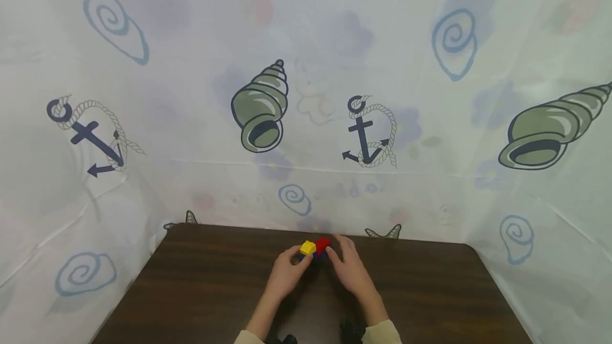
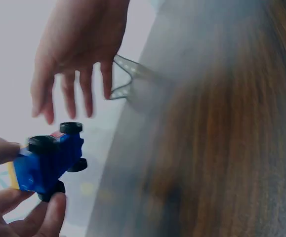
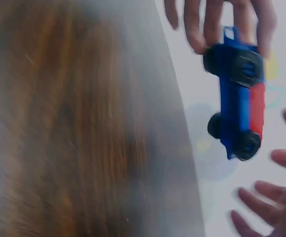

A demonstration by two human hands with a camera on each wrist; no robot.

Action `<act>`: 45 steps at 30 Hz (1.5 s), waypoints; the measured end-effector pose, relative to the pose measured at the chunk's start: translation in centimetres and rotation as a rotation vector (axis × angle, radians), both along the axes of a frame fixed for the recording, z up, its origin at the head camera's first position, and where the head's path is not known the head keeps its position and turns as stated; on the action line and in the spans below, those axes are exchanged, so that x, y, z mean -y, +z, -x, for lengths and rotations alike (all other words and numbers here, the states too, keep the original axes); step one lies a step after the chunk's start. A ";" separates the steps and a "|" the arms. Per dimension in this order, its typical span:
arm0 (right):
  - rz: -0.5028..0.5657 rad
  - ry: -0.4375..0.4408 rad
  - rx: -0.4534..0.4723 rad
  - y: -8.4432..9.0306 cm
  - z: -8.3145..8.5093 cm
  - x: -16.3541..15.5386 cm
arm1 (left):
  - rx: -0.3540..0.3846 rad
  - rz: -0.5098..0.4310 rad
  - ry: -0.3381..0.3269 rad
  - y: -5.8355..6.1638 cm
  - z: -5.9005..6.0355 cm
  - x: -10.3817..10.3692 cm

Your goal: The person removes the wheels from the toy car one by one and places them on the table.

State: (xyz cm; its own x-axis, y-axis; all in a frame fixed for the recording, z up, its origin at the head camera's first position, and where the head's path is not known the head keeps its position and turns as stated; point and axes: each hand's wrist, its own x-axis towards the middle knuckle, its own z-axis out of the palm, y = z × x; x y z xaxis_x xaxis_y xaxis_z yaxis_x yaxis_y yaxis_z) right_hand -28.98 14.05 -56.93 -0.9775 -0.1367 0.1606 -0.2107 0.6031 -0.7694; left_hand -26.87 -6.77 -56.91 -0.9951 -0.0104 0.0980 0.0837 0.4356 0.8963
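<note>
Left hand (image 1: 286,272) fingers (image 2: 48,217) clamped on toy car (image 1: 315,248) above tabletop (image 1: 191,291); right hand (image 1: 351,269) fingers (image 2: 86,96) apart, just beside car.

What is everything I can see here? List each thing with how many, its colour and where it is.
toy car: one, blue body with black wheels, yellow and red blocks on top, held above the far edge of the table
table: one, dark brown wood, in the lower middle of the head view
sheet: one, white with printed anchors, shells and spirals, hanging behind and beside the table
sleeves: two, beige, at the bottom edge of the head view
left hand: one, fingers curled round the yellow end of the toy car
right hand: one, fingers spread and straight beside the red end, not gripping it
</note>
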 end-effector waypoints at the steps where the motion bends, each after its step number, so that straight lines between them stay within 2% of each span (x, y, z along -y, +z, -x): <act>1: -0.003 -0.017 -0.052 0.3 -0.6 0.3 | 0.007 -0.029 0.015 0.3 -0.2 0.0; 5: 0.007 -0.008 -0.275 1.7 -2.8 1.5 | 0.022 -0.075 0.101 1.5 -0.9 0.0; 8: 0.007 0.018 -0.377 2.5 -4.2 2.4 | 0.019 -0.078 0.131 2.4 -1.5 -0.1; 13: -0.011 0.008 -0.433 3.3 -5.3 3.6 | -0.023 -0.105 0.123 3.4 -2.3 -0.3; 20: -0.080 0.020 -0.501 3.9 -5.7 4.3 | -0.031 -0.114 0.165 4.1 -3.6 0.0; 23: -0.055 0.058 -0.472 4.3 -5.7 4.5 | -0.053 -0.110 0.163 4.2 -3.9 0.2; 25: -0.002 0.081 -0.432 4.5 -5.8 4.7 | -0.078 -0.127 0.134 4.1 -4.0 0.5; 28: 0.106 0.104 -0.357 5.1 -6.0 4.9 | -0.109 -0.174 0.055 4.0 -4.1 0.9; 33: 0.310 0.143 -0.252 6.4 -6.6 5.3 | -0.116 -0.336 -0.110 3.9 -4.7 1.1; 36: 0.385 0.151 -0.216 7.3 -7.0 5.5 | -0.121 -0.405 -0.146 4.0 -5.2 1.1; 40: 0.409 0.163 -0.192 8.4 -7.4 5.5 | -0.100 -0.451 -0.158 4.3 -5.7 0.6; 43: 0.375 0.182 -0.207 8.9 -7.6 5.4 | -0.080 -0.458 -0.172 4.7 -6.0 -0.1; 45: 0.343 0.196 -0.220 9.2 -7.6 5.2 | -0.073 -0.440 -0.159 5.0 -6.1 -0.6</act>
